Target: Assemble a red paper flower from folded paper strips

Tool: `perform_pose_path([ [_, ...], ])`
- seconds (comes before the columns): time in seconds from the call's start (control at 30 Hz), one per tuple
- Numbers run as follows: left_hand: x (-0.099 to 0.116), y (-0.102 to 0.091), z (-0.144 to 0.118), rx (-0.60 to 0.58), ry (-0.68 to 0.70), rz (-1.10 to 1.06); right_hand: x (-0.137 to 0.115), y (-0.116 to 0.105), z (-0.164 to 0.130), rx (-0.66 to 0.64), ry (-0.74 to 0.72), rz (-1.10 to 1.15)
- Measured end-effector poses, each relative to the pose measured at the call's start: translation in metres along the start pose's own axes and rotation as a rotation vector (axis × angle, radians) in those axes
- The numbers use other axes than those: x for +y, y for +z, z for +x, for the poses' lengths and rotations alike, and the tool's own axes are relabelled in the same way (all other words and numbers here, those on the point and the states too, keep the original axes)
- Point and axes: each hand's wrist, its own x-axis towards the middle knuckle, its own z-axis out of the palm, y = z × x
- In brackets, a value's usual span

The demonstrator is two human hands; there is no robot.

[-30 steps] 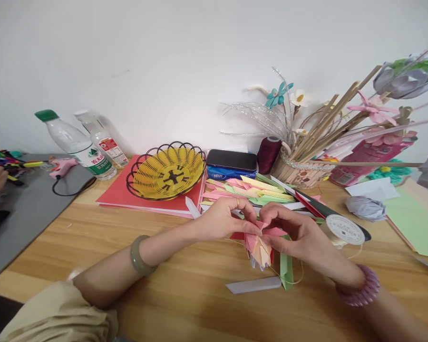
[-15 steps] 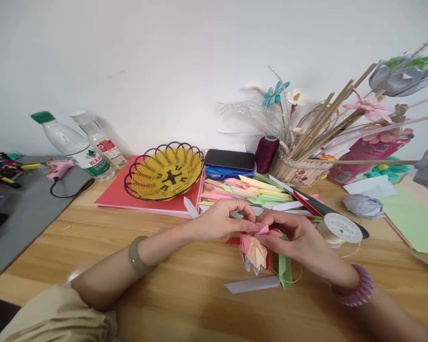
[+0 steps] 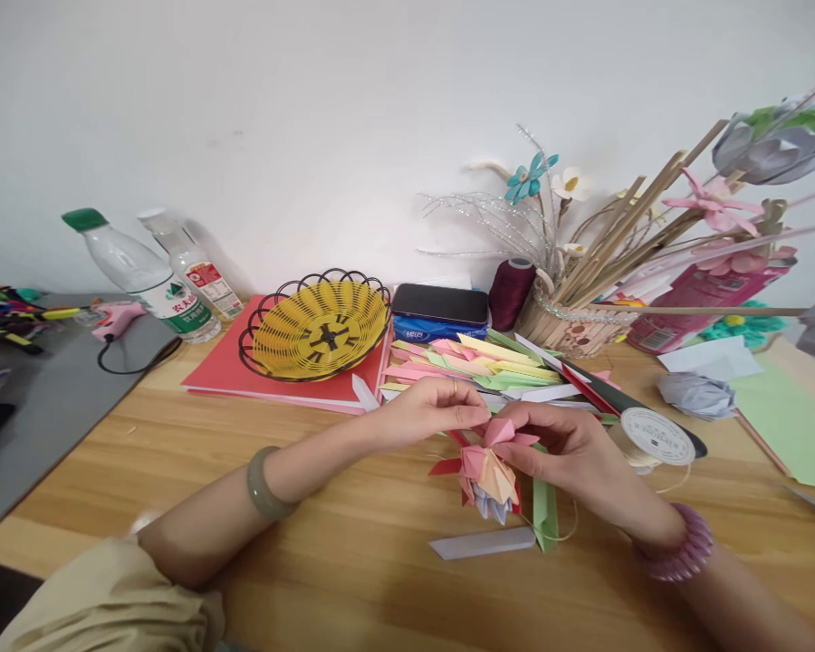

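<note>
Together, the left hand and the right hand hold a small folded paper flower of pink, peach and pale layers just above the light wooden table, probably so that its petals hang free and are not pressed flat. The left thumb and forefinger are closed on a pink petal tip at the top, while the right fingers curl around the flower's side and grip it. A thin pale thread goes from under the flower toward a round white spool lying just beside the right hand. Behind the hands lies a heap of narrow pastel paper strips with pointed ends, near enough to reach. A yellow woven basket with black wire rim stands on a flat red folder.
</note>
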Motion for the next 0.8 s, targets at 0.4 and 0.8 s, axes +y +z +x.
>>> perform_pose_path([
  [0.4,0.011,-0.002,-0.002,-0.040,-0.178,-0.042,0.002,0.002,0.000,-0.033,0.078,0.094],
  [0.8,0.013,-0.003,-0.001,-0.095,-0.224,0.028,0.004,0.004,0.001,-0.057,0.086,0.108],
])
